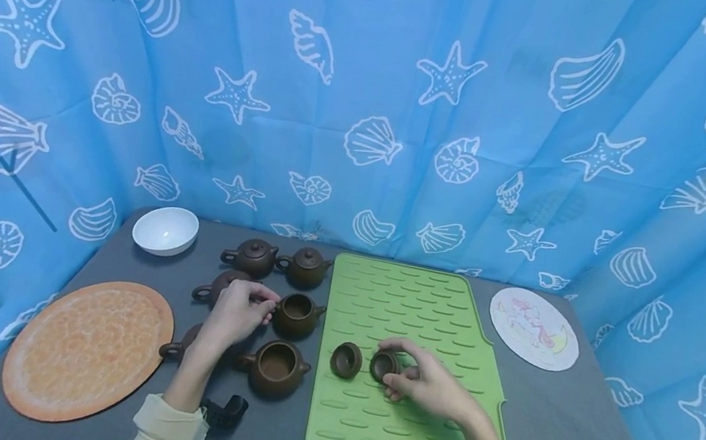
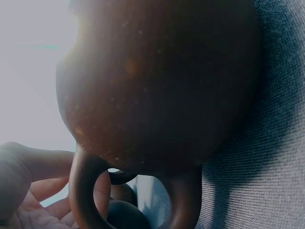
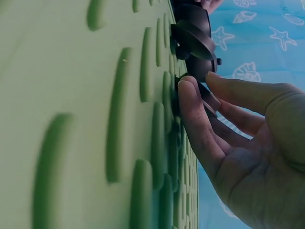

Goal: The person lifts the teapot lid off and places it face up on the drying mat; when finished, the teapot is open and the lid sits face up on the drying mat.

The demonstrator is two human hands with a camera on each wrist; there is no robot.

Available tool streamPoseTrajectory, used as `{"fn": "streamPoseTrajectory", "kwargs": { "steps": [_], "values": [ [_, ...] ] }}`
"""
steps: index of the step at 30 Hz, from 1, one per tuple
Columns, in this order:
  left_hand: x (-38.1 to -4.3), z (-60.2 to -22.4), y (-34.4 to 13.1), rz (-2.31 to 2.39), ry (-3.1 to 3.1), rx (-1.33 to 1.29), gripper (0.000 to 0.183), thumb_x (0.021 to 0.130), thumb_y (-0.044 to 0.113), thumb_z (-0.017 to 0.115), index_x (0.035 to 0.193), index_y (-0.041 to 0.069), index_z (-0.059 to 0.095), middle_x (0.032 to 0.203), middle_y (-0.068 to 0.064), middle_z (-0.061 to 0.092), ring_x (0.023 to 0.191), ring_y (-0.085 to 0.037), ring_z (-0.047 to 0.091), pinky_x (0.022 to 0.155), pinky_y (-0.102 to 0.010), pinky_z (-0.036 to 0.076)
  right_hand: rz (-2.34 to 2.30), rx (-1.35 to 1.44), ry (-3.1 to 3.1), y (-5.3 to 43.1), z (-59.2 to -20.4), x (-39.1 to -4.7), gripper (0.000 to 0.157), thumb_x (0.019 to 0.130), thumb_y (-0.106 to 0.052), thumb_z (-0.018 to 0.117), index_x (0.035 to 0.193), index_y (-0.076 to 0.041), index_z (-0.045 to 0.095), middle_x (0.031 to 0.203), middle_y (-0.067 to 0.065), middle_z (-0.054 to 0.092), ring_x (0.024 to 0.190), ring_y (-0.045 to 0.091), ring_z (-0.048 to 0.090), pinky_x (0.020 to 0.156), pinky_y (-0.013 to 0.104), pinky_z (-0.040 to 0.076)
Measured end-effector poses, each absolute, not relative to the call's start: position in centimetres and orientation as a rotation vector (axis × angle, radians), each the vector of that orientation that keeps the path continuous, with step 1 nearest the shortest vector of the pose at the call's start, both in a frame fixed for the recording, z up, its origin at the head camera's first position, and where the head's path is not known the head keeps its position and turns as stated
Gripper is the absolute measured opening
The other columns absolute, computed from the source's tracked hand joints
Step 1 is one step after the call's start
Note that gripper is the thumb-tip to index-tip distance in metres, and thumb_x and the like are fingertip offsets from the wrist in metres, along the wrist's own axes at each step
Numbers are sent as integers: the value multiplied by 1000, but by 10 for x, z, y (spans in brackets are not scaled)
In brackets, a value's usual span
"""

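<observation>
In the head view my left hand [image 1: 241, 312] pinches the handle side of a brown, lidless teapot [image 1: 295, 318]. A teapot's round body [image 2: 157, 90] and handle loop fill most of the left wrist view, with fingers [image 2: 45, 164] behind them. My right hand [image 1: 427, 383] holds a small brown teapot lid [image 1: 383, 366] between thumb and fingers, over the green mat [image 1: 389, 438]. A second lid [image 1: 346, 360] lies hollow side up on the mat, just left of it. Another lidless teapot [image 1: 276, 370] stands nearer me.
Two lidded teapots [image 1: 254, 258] stand at the back; others are partly hidden by my left arm. Left are a white bowl [image 1: 166, 231] and a round orange-brown mat [image 1: 89, 352]. Right lies a round white piece with a drawing [image 1: 534, 328]. A blue curtain [image 1: 371, 101] hangs behind.
</observation>
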State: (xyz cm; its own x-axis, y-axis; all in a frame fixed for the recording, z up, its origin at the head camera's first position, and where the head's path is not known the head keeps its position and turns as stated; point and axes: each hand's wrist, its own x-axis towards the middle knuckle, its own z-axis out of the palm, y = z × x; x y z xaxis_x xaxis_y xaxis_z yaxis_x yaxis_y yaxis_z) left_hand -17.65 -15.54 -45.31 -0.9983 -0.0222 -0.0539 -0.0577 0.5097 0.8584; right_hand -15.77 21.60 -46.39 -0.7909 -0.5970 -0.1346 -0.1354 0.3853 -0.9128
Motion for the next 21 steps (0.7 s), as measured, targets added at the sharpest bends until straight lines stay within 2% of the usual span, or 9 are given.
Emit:
{"fn": "streamPoseTrajectory", "kwargs": {
  "steps": [5,10,12,14,16,21],
  "values": [
    [-176,-453,-155,1535,2693,-76,17,107,7,65,117,3,79,101,-14,79,78,-12,72,71,-21,55,-1427,-644,2174,220,-460,-160,58,105,-4,66,156,8,42,136,38,64,85,30,80,80,41,69],
    [-177,-454,-156,1537,2694,-68,17,107,7,65,117,4,79,99,-12,79,78,-12,72,70,-21,55,-1389,-661,2233,220,-451,-162,57,106,-8,66,156,8,43,107,33,76,79,31,79,76,39,69],
    [-177,-454,-156,1534,2695,-61,17,107,7,65,117,4,79,99,-12,79,78,-12,71,70,-21,55,-1364,-678,2263,218,-447,-163,56,107,-9,66,156,7,44,89,29,77,75,30,78,73,37,68],
    [-177,-454,-157,1529,2692,-53,17,107,6,65,117,5,79,98,-11,79,78,-12,71,69,-21,54,-1348,-696,2282,216,-442,-165,55,107,-10,66,156,5,45,84,28,76,74,30,77,72,37,67],
    [-178,-453,-157,1521,2689,-42,17,107,6,65,117,5,79,98,-11,78,78,-12,71,68,-21,53,-1336,-699,2300,212,-437,-167,54,107,-11,66,156,2,46,90,28,76,74,29,77,71,40,67],
    [-181,-447,-157,1487,2690,-9,18,107,5,65,119,5,78,97,-11,78,77,-14,71,68,-25,53,-1316,-743,2332,201,-424,-176,50,108,-11,65,154,1,49,122,34,72,79,29,78,73,45,68]
  ]
}}
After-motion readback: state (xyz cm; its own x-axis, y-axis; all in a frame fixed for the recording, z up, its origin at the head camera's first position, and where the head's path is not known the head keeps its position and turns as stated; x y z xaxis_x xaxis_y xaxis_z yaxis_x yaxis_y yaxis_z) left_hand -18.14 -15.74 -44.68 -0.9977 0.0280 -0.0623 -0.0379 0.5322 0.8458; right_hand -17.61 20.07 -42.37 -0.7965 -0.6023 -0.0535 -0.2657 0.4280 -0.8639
